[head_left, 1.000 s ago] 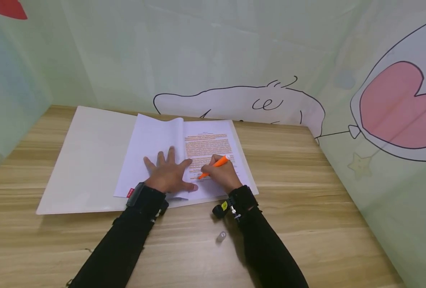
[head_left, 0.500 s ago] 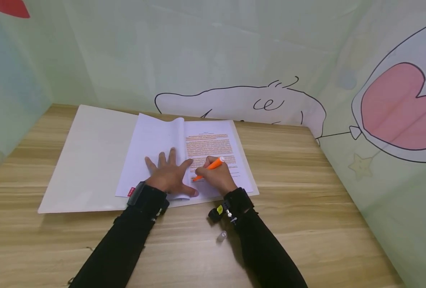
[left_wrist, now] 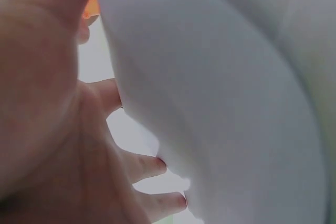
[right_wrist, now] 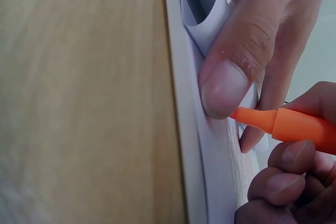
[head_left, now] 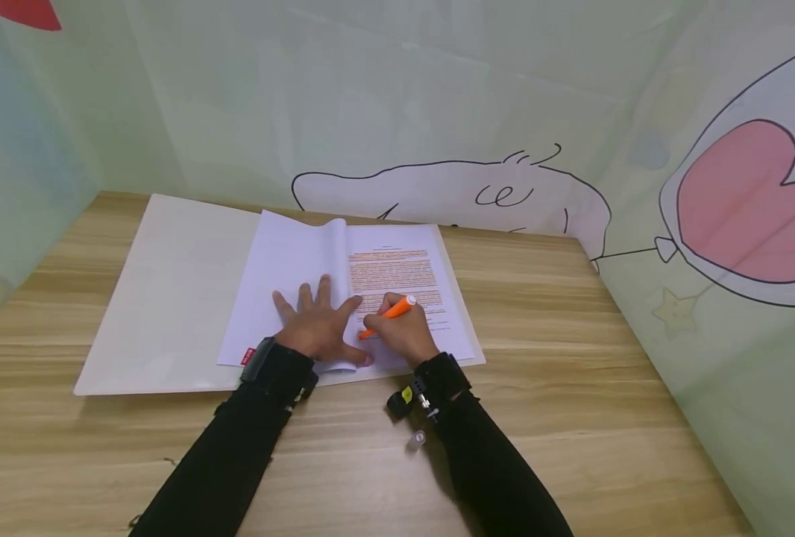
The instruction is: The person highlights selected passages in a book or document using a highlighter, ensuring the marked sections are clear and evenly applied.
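In the head view my right hand (head_left: 407,332) pinches an uncapped orange highlighter (head_left: 399,306), its tip down at the left end of a low line of text. Much of the text on the printed page (head_left: 387,242) is coloured orange. My left hand (head_left: 318,330) lies with spread fingers on the turned-over white page (head_left: 283,242) and beside the fold. The left thumb reaches the printed page. The right wrist view has the highlighter (right_wrist: 302,128) close by the left thumb. Paper curls past my left fingers (left_wrist: 144,167) in the left wrist view.
Beneath the papers lies an open white folder (head_left: 162,291), its left cover flat on the wooden table (head_left: 545,313). A small clear cap (head_left: 416,440) lies near my right forearm. A printed cloth backdrop (head_left: 397,89) rises behind the table.
My right hand with the highlighter has moved left and slightly down to the start of a lower line, then almost stopped. The left hand stays in place on the page.
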`<state>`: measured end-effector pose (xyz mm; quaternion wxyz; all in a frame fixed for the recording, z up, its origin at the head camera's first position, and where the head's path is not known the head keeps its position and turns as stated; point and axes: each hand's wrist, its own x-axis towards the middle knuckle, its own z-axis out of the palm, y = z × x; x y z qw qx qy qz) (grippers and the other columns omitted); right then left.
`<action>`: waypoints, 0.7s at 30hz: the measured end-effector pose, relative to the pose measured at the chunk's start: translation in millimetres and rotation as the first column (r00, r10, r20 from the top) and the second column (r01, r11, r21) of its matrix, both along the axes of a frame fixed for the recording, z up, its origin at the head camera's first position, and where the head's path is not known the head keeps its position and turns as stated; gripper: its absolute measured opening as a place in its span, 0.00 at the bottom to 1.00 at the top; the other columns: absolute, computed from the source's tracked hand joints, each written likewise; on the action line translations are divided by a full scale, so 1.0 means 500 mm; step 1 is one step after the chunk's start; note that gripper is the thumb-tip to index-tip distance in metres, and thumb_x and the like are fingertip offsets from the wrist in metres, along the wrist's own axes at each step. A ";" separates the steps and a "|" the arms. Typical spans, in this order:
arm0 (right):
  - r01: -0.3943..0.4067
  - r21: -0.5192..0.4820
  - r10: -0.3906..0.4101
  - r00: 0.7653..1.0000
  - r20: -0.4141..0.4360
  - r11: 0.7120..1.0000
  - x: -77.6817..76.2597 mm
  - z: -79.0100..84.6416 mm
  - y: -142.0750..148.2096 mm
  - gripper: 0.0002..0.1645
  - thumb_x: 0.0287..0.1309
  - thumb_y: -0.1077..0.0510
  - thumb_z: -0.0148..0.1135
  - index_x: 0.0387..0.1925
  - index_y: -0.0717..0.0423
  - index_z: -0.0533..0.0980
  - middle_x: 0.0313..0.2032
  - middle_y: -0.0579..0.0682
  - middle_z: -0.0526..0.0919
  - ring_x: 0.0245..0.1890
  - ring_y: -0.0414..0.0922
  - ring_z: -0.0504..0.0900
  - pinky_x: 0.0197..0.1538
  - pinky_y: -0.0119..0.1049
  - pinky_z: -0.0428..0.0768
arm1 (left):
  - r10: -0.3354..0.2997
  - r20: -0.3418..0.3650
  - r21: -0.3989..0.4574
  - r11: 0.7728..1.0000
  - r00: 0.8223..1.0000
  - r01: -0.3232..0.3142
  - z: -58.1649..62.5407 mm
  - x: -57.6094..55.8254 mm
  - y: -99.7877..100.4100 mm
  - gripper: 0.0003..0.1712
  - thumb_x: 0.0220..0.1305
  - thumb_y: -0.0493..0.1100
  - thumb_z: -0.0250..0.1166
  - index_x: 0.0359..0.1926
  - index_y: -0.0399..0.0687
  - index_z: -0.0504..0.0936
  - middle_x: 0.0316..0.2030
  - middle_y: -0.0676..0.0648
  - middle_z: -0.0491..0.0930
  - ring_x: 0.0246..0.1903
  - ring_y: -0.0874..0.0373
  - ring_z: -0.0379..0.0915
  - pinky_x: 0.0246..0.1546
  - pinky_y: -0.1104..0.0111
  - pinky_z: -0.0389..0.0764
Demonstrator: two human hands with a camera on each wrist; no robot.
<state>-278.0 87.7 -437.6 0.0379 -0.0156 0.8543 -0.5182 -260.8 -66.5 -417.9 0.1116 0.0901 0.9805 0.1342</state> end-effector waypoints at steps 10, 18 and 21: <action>-0.042 0.067 0.047 0.997 -0.069 0.997 0.004 -0.002 -0.002 0.18 0.46 0.63 0.68 0.14 0.50 0.67 0.12 0.42 0.69 0.18 0.40 0.69 0.18 0.30 0.60 | 0.000 -0.002 0.001 1.000 1.000 0.000 -0.001 0.000 0.001 0.60 0.42 0.71 0.75 0.75 0.62 0.60 0.75 0.28 0.40 0.71 0.24 0.40 0.61 0.21 0.36; -0.067 0.110 0.080 0.990 -0.116 0.992 0.003 -0.002 -0.001 0.19 0.47 0.63 0.68 0.13 0.51 0.67 0.11 0.41 0.68 0.15 0.38 0.68 0.16 0.29 0.59 | 0.002 -0.009 -0.006 1.000 1.000 -0.002 -0.003 -0.002 0.001 0.60 0.42 0.70 0.75 0.75 0.62 0.61 0.75 0.28 0.41 0.71 0.24 0.40 0.61 0.21 0.36; -0.054 0.115 0.067 0.992 -0.111 0.992 0.003 0.000 -0.001 0.19 0.46 0.63 0.68 0.13 0.51 0.67 0.11 0.41 0.68 0.15 0.39 0.68 0.16 0.29 0.59 | 0.001 -0.011 -0.003 1.000 1.000 -0.001 -0.004 -0.002 0.001 0.60 0.42 0.70 0.75 0.75 0.62 0.61 0.75 0.28 0.42 0.70 0.24 0.40 0.61 0.21 0.37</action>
